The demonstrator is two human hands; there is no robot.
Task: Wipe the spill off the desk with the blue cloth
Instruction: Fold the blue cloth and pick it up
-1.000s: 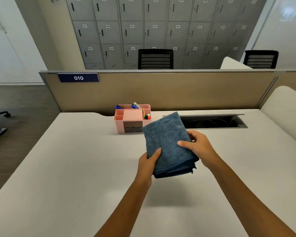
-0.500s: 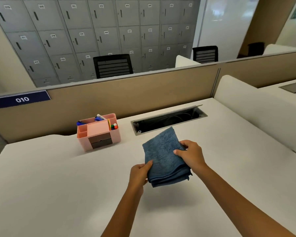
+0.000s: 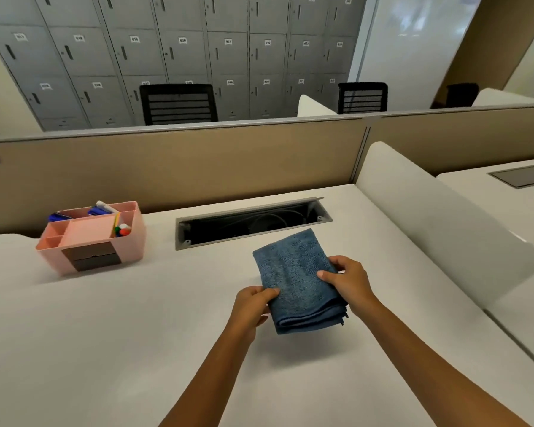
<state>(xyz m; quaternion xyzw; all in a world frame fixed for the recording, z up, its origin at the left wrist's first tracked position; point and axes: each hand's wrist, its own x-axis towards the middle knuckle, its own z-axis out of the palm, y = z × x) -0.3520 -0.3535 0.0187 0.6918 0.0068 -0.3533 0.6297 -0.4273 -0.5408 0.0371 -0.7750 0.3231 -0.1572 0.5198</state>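
A folded blue cloth [image 3: 296, 278] is held above the white desk [image 3: 121, 328], a little in front of the cable slot. My left hand [image 3: 250, 306] grips its near left corner, thumb on top. On the cloth's right edge sits my right hand [image 3: 349, 280], fingers curled around it. The cloth casts a shadow on the desk below. I can make out no spill on the desk surface.
A pink desk organiser [image 3: 93, 237] with pens stands at the back left. An open cable slot [image 3: 253, 223] lies along the back edge under the tan partition [image 3: 198, 167]. A white rounded divider [image 3: 438, 220] bounds the desk on the right.
My view has swung to the right, so the organiser and the slot sit further left in the frame. Both hands keep the same hold on the cloth.
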